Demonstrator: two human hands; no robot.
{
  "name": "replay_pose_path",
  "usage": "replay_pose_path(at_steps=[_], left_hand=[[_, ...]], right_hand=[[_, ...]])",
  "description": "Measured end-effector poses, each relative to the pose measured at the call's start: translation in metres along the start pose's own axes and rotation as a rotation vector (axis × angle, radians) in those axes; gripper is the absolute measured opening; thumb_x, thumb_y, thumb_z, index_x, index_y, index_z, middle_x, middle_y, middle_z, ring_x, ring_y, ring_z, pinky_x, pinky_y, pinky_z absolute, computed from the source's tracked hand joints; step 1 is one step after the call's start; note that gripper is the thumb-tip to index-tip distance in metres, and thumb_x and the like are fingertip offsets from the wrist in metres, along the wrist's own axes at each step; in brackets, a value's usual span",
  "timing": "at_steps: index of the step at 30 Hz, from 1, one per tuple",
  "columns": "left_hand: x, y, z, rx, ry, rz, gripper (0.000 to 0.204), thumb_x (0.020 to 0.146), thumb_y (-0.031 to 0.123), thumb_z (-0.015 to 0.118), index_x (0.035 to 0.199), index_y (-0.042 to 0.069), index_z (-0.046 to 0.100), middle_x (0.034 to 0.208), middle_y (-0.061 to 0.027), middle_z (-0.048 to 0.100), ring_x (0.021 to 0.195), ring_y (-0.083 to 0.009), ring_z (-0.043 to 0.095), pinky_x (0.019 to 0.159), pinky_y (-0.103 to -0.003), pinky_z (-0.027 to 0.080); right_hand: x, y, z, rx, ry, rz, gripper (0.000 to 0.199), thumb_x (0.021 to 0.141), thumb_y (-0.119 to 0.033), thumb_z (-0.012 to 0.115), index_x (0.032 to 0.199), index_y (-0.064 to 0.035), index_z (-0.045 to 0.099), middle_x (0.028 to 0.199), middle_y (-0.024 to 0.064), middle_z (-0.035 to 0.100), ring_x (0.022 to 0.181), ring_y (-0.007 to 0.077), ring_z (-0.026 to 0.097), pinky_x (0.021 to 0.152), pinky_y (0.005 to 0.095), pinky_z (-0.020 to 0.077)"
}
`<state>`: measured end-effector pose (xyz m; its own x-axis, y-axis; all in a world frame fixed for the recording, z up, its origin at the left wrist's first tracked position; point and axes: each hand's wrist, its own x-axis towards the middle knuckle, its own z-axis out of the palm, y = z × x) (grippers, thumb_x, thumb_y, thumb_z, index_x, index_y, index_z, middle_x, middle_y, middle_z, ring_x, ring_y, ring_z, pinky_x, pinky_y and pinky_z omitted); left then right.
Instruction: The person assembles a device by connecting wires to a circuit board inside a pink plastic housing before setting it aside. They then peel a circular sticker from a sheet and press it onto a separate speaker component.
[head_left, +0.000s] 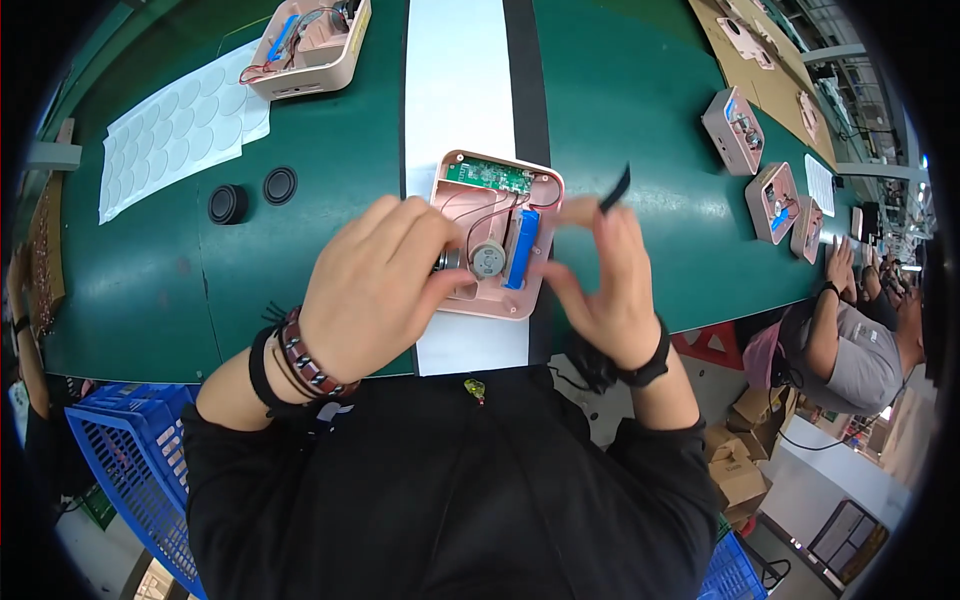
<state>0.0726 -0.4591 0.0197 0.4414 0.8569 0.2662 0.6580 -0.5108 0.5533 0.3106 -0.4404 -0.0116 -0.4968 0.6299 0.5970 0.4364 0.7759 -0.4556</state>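
Note:
A pink plastic housing (484, 309) lies open in front of me on the white strip of the bench. Inside are a green circuit board (483, 175), thin wires, a blue battery-like block (520, 248) and a round silver motor-like part (488, 259). My left hand (372, 275) reaches over the housing's left side, its fingers closed around a dark round metal part (447, 260) that they partly cover. At the right wall is my right hand (612, 280), thumb and forefinger apart. A short black strip (617, 188) sticks up from between its fingers.
Two black round parts (228, 204) lie left, near a sheet of round stickers (175, 128). Another pink housing (312, 78) stands at the far left; several more (735, 130) stand right. Blue crates (135, 450) flank me below the bench. A person (862, 350) sits farther right.

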Motion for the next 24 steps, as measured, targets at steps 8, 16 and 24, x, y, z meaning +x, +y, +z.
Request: replay_pose_path(at_steps=[8,16,24], left_hand=[[0.03,-0.012,0.016,-0.011,0.01,0.016,0.023,0.075,0.014,0.073,0.087,0.007,0.055,0.078,-0.0042,0.058,0.079,-0.0243,0.056,0.066,-0.035,0.045],[0.037,-0.019,0.006,-0.029,0.101,0.028,0.019,0.076,0.012,0.071,0.089,0.006,0.058,0.08,-0.0038,0.059,0.078,-0.0237,0.057,0.068,-0.035,0.046],[0.035,-0.02,0.01,-0.033,-0.047,0.085,0.017,0.077,0.011,0.07,0.089,0.005,0.06,0.081,-0.004,0.058,0.077,-0.0239,0.057,0.067,-0.035,0.047]], right_hand=[[0.026,0.009,0.014,0.028,-0.148,0.086,0.089,0.074,0.001,0.073,0.149,-0.008,0.024,0.09,0.0035,0.065,0.086,0.0203,0.063,0.094,0.0366,0.0368],[0.026,0.008,0.018,0.129,-0.133,0.225,0.089,0.075,0.006,0.07,0.15,-0.0082,0.023,0.086,0.0037,0.065,0.078,0.0175,0.061,0.082,0.0323,0.044],[0.029,0.008,0.024,0.035,-0.026,0.046,0.088,0.071,0.01,0.072,0.146,-0.0072,0.03,0.086,0.0061,0.068,0.072,0.019,0.062,0.062,0.0275,0.0486]])
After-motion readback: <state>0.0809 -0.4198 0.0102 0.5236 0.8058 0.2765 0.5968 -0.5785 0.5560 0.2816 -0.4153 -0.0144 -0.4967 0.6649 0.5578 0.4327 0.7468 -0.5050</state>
